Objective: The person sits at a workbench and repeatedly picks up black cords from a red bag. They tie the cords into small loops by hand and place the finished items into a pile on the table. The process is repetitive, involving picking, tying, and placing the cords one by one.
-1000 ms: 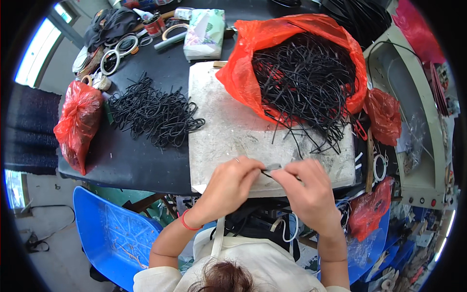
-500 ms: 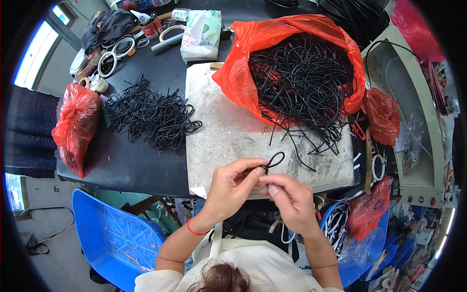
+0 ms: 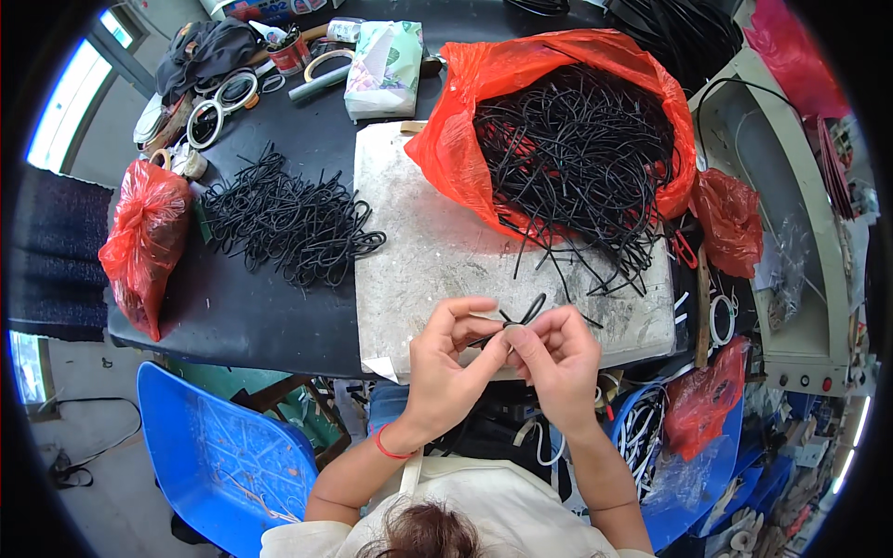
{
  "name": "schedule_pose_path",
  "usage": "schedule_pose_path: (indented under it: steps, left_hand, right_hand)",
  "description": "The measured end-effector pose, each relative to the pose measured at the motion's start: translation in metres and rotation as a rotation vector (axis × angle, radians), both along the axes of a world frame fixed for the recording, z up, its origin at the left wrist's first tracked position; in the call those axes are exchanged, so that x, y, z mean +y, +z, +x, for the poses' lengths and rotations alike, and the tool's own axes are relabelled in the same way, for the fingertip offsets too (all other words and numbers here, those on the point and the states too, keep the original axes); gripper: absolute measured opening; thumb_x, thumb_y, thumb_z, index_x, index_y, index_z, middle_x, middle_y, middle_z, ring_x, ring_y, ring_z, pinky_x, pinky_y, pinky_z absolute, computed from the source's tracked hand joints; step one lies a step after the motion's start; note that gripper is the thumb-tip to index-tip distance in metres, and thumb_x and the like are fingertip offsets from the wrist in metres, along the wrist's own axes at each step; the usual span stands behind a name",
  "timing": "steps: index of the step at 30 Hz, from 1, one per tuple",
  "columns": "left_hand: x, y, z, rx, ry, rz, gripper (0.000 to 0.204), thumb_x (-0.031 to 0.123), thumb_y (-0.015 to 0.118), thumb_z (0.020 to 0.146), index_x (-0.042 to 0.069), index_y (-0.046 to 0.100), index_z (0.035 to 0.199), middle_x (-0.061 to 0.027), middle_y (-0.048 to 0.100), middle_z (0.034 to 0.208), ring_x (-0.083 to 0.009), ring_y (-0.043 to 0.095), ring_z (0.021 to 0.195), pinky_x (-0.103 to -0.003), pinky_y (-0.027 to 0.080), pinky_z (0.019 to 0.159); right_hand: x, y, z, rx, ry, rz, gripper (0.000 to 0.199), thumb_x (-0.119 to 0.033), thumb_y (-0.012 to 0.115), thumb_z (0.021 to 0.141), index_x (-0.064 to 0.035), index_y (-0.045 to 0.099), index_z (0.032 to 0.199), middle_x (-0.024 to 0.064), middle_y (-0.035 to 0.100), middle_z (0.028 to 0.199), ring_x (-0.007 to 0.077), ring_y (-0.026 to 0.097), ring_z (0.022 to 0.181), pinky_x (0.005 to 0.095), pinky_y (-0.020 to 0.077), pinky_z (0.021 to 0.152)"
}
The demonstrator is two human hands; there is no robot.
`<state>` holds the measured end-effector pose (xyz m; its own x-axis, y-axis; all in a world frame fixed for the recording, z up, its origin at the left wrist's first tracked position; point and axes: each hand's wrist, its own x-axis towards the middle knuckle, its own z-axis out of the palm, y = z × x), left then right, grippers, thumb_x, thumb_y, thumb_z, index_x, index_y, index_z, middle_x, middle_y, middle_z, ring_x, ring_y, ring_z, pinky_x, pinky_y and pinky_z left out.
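A looped black cord (image 3: 532, 311) is pinched between my hands above the near edge of a pale, stained board (image 3: 409, 270). My left hand (image 3: 454, 355), a red string round its wrist, grips the cord between thumb and finger. My right hand (image 3: 558, 358) closes on the same cord from the other side, fingertips nearly touching the left thumb. The crossing of the cord is partly hidden by the fingers. Beyond, an open red plastic bag (image 3: 442, 139) holds a big tangle of black cords (image 3: 577, 139), some spilling onto the board. Left of the board lies a heap of looped black cords (image 3: 298, 219).
A tied red bag (image 3: 144, 246) sits at the table's left. Tape rolls (image 3: 205, 123), a tissue pack (image 3: 385, 70) and a can (image 3: 289, 54) stand at the back. Blue plastic chairs (image 3: 223, 456) flank me below the table edge. A beige machine housing (image 3: 791, 307) stands at right.
My right hand has shifted its grip up beside the knot area, and the cord loop has tilted and narrowed. My left fingers have spread a little. Heap and bag stay put.
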<state>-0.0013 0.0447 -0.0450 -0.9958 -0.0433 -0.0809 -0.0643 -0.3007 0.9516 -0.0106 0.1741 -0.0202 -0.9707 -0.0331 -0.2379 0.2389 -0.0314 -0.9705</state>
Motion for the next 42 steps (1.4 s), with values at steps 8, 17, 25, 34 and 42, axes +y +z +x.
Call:
schedule_pose_path:
  steps: [8, 17, 25, 34, 42]
  left_hand:
    - [-0.018, 0.022, -0.004, 0.048, -0.349, -0.404, 0.042, 0.001, 0.061, 0.078, 0.001, 0.043, 0.116, -0.0114, 0.064, 0.089, -0.014, 0.061, 0.081, -0.026, 0.049, 0.07]
    - [-0.016, 0.016, -0.001, 0.004, -0.434, -0.373, 0.021, 0.008, 0.065, 0.079, -0.002, 0.061, 0.097, -0.0083, 0.064, 0.077, -0.0097, 0.06, 0.067, -0.022, 0.046, 0.057]
    - [-0.028, 0.027, -0.009, 0.059, -0.456, -0.458, 0.018, 0.012, 0.062, 0.08, -0.001, 0.063, 0.093, -0.0134, 0.063, 0.079, -0.0152, 0.054, 0.056, -0.027, 0.043, 0.053]
    - [-0.031, 0.021, -0.01, -0.149, -0.551, -0.418, 0.019, 0.019, 0.065, 0.082, 0.0, 0.063, 0.08, -0.0017, 0.053, 0.057, -0.0015, 0.043, 0.052, -0.021, 0.034, 0.045]
    - [-0.02, 0.018, -0.001, -0.239, -0.456, 0.067, 0.018, 0.016, 0.061, 0.086, -0.002, 0.059, 0.09, 0.0041, 0.053, 0.071, -0.0008, 0.043, 0.06, -0.018, 0.034, 0.05]
  right_hand:
    - [0.015, -0.018, -0.013, 0.211, 0.152, -0.033, 0.011, -0.008, 0.064, 0.08, -0.0013, 0.057, 0.085, -0.0014, 0.052, 0.082, 0.0023, 0.044, 0.064, 0.0184, 0.0363, 0.058]
    - [0.003, -0.015, -0.005, 0.156, 0.028, -0.109, 0.009, -0.009, 0.061, 0.084, -0.0028, 0.054, 0.084, -0.0044, 0.05, 0.072, 0.0005, 0.044, 0.064, 0.0158, 0.0347, 0.057]
    - [0.023, -0.009, -0.012, -0.153, 0.059, -0.192, 0.016, -0.016, 0.057, 0.088, -0.0017, 0.057, 0.095, -0.0036, 0.051, 0.072, 0.0009, 0.042, 0.063, 0.0165, 0.035, 0.056]
    - [0.018, -0.01, 0.001, 0.041, 0.242, -0.136, 0.014, -0.015, 0.059, 0.087, -0.0026, 0.055, 0.082, -0.0046, 0.049, 0.071, 0.0005, 0.041, 0.063, 0.0166, 0.0329, 0.054]
    - [0.014, -0.011, 0.001, 0.052, 0.139, -0.115, 0.018, -0.014, 0.056, 0.088, -0.004, 0.048, 0.074, -0.0057, 0.044, 0.065, 0.0003, 0.035, 0.057, 0.0179, 0.0291, 0.049]
